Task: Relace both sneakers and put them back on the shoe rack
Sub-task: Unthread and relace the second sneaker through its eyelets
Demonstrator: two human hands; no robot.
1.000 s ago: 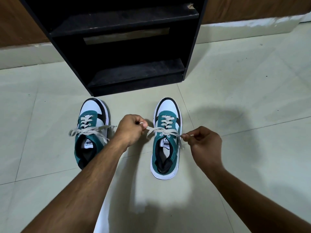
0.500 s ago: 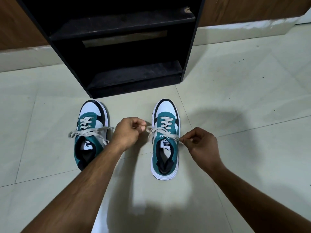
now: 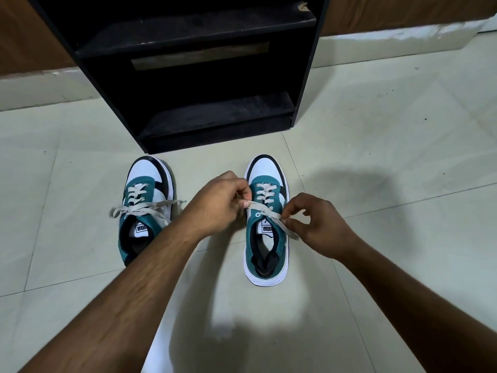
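- Left hand (image 3: 219, 201) grip pinched on the lace (image 3: 265, 210) of the right sneaker (image 3: 267, 224).
- Right hand (image 3: 320, 224) grip pinched on that lace's other end.
- Left sneaker (image 3: 145, 203) beyond the left grip, laces loose.
- Shoe rack (image 3: 188, 76) ahead of both grips.

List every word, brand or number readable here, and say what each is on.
"PUMA", upside down from this view, on the left sneaker's tongue label.
"PUMA", also upside down and partly cut off by the lace, on the right sneaker's tongue label.
Nothing readable on the shoe rack.
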